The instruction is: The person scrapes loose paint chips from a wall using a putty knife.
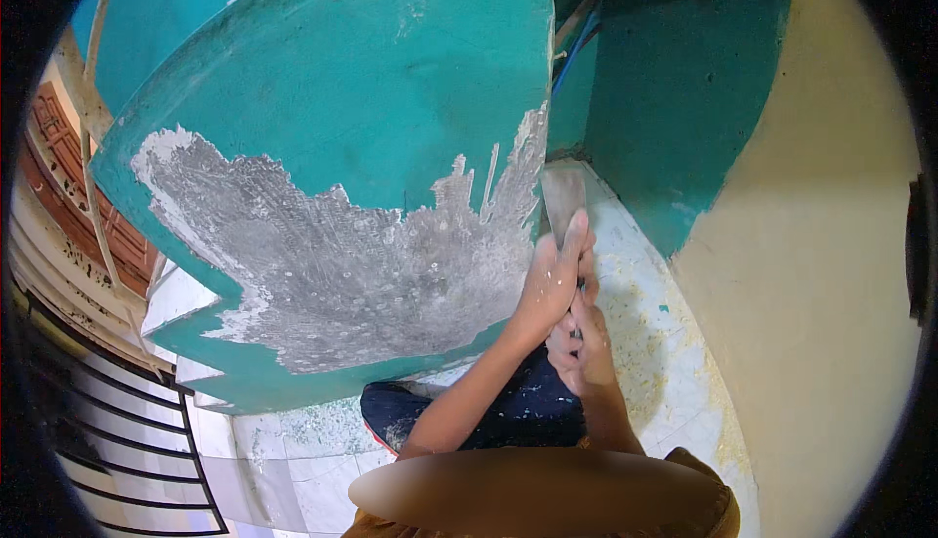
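In the head view, a scraper (565, 196) is held by both hands just off the middle of the scene, toward 3 o'clock. The grip is clamped on it: the left hand (553, 282) is wrapped just below the blade, and the right hand (588, 347) is closed lower down, at 5 o'clock from the left. The handle is largely hidden by the hands. The scraper's long axis runs almost from 12 to 6, with the blade extending toward 12 from the grip; the left hand is nearer to it. The blade is seen just beside the right-hand edge of a teal panel (362, 108); whether they touch cannot be told. On that panel, a bare grey patch (362, 274) is spread at 9 o'clock from the left hand. Pale flakes (635, 372) are scattered over the tiled floor (684, 430) at 4 o'clock, and a beige wall (811, 274) is seen at 3 o'clock.
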Motion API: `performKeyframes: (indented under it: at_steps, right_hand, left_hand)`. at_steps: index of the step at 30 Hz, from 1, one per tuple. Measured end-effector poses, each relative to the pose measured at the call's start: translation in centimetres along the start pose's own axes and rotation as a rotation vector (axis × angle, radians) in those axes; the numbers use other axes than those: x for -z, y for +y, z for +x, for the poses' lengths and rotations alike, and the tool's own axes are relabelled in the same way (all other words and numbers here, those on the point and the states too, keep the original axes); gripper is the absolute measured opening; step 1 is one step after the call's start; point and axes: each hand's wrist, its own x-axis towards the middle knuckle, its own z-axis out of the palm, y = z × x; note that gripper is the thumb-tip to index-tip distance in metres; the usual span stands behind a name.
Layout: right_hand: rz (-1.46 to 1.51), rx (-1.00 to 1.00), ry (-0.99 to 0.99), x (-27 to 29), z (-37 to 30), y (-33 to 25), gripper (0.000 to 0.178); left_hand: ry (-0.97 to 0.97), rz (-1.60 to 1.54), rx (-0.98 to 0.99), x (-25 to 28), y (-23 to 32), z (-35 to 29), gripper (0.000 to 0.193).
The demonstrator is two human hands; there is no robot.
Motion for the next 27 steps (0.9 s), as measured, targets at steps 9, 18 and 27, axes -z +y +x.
performKeyframes:
  at_steps: [9, 18, 27]
  right_hand:
    - [-0.032, -0.084, 0.037, 3.6, 0.4, 3.5, 0.032]
    - [-0.016, -0.086, -0.03, 5.2, 0.7, 8.2, 0.035]
    - [-0.054, -0.083, -0.023, 6.7, 1.6, 8.6, 0.035]
  left_hand:
    - [0.112, -0.013, 0.154, 1.4, -5.0, -0.8, 0.045]
    - [0.147, 0.157, 0.167, 3.6, -7.1, -1.9, 0.046]
    - [0.195, 0.19, 0.202, 3.5, -7.7, -1.0, 0.047]
